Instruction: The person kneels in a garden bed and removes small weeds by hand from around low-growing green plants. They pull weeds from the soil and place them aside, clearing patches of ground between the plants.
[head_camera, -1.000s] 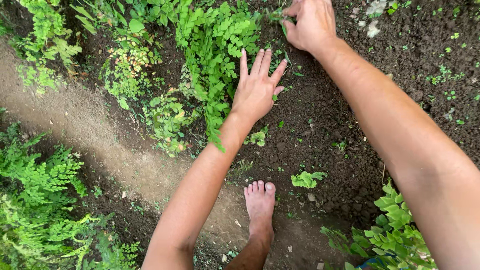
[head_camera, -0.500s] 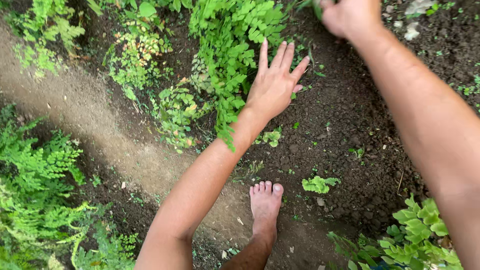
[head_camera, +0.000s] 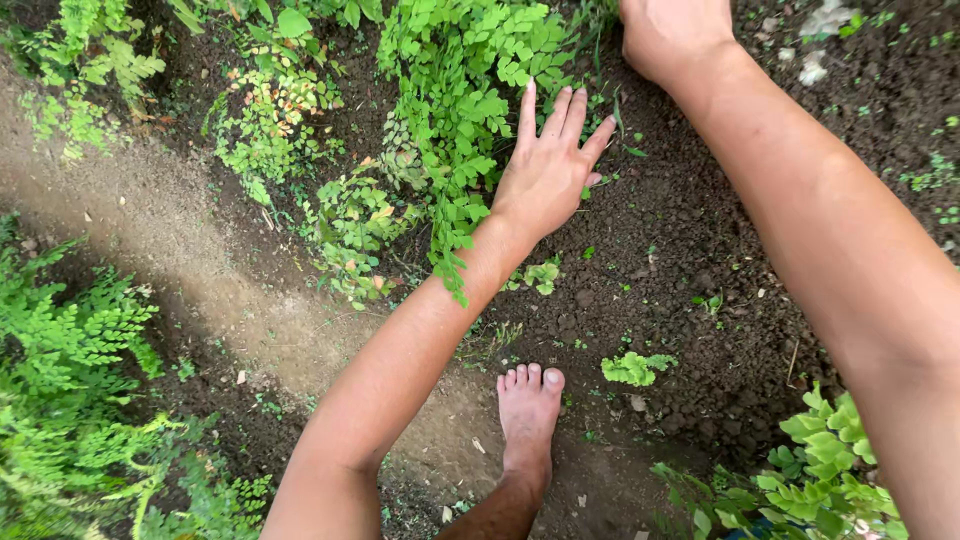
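The left hand (head_camera: 548, 175) lies flat and wide open, palm down, fingers stretched and slightly fanned, pressed against the right edge of a leafy green plant (head_camera: 460, 100) that grows near the top middle of the view. It grips nothing; the fingertips point away from the person and rest where the foliage meets the dark soil (head_camera: 700, 260). The right hand (head_camera: 672, 35) sits at the very top edge, just right of the same plant, with its fingers cut off by the frame, so I cannot tell whether it is open or closed or has hold of anything. Both forearms reach up from the bottom of the view, the right one crossing the right side. Below the left hand, a bare foot (head_camera: 528, 405) stands on the earth, toes pointing toward the plant. A small seedling (head_camera: 635, 368) grows just to the right of the toes, and another small sprout (head_camera: 540, 275) sits close under the left wrist. A pale, packed dirt path (head_camera: 170, 240) runs diagonally across the left side, with fern-like plants (head_camera: 70, 360) beyond it at lower left and a leafy clump (head_camera: 820, 470) at lower right.
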